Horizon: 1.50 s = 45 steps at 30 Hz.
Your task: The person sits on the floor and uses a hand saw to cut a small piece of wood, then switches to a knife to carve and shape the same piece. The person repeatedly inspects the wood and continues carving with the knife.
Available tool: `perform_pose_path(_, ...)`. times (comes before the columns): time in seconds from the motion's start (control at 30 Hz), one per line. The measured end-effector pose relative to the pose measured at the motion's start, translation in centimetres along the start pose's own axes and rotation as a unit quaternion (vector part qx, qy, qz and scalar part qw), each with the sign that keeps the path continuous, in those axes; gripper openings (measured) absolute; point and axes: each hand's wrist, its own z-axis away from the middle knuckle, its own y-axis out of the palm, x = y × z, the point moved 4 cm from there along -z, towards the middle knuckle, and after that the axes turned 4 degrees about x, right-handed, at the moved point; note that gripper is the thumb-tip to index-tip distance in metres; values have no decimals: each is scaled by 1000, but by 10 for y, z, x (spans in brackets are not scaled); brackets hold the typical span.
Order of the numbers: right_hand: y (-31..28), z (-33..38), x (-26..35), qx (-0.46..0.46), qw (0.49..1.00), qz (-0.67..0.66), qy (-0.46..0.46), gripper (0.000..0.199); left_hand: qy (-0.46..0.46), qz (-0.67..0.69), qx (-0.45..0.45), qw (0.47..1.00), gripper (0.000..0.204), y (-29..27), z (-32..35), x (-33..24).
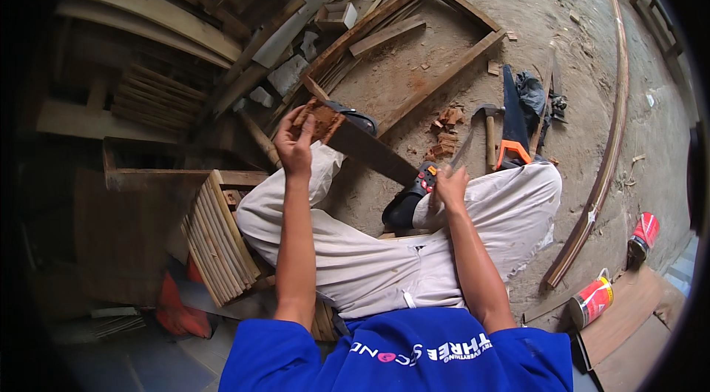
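Above the dirt floor (529, 29), ahead of the pale trousers (370, 251): rough red-brown piece (325, 123), pinched between left hand (294, 142) fingers, nearly closed. Dark flat strip (376, 157) meets it; long axis slants down-right, narrower end toward black shoe (401, 211); joint unclear. Strip likely stiff, fairly light; piece looks crumbly, best held at its thick middle. Right hand (450, 186) fingers curled round slim tool (464, 148), pointing away; grip partly hidden.
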Motion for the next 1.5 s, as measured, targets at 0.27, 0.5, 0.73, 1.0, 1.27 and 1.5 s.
perform_pose_path(0.27, -26, 56, 92, 237, 908, -170, -300, 102, 14, 64, 154, 986, 34, 25, 41, -65)
perform_pose_path(0.5, -41, 86, 119, 280, 851, -197, -397, 91, 48, -11, 313, 949, 42, 68, 101, -81)
perform_pose_path(0.73, -38, 92, 128, 233, 871, -130, -412, 48, 65, -69, 283, 954, 43, 46, 97, -84)
perform_pose_path(1.0, -42, 78, 215, 159, 865, -341, -331, 45, 70, 23, 76, 994, 33, -73, 81, -100)
perform_pose_path(1.27, -16, 74, 334, 248, 825, -488, -140, 60, 40, 107, -218, 969, 23, -260, 90, -119)
perform_pose_path(1.5, 61, 75, 380, 344, 774, -531, -27, 67, -24, 103, -368, 924, 20, -336, 109, -98)
